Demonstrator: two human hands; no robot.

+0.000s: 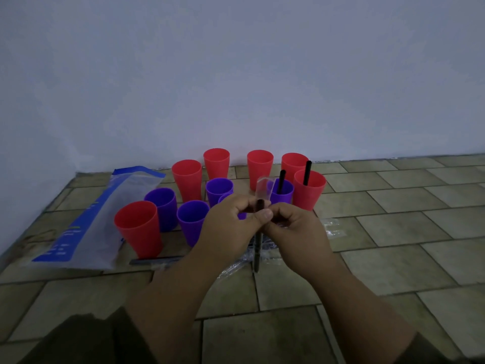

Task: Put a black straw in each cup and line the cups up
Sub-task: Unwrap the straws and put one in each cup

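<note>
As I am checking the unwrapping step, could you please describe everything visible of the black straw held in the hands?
The black straw is thin, straight and plastic-looking, and it stands nearly upright in front of the cups. The left hand and right hand pinch its upper part. A clear wrapper sticks up above the fingers, past its top end. Its lower end points down at crumpled wrappers on the tiled floor.

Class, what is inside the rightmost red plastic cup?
A thin black straw stands tilted inside the rightmost red plastic cup. Its lower end is hidden by the cup's wall.
</note>
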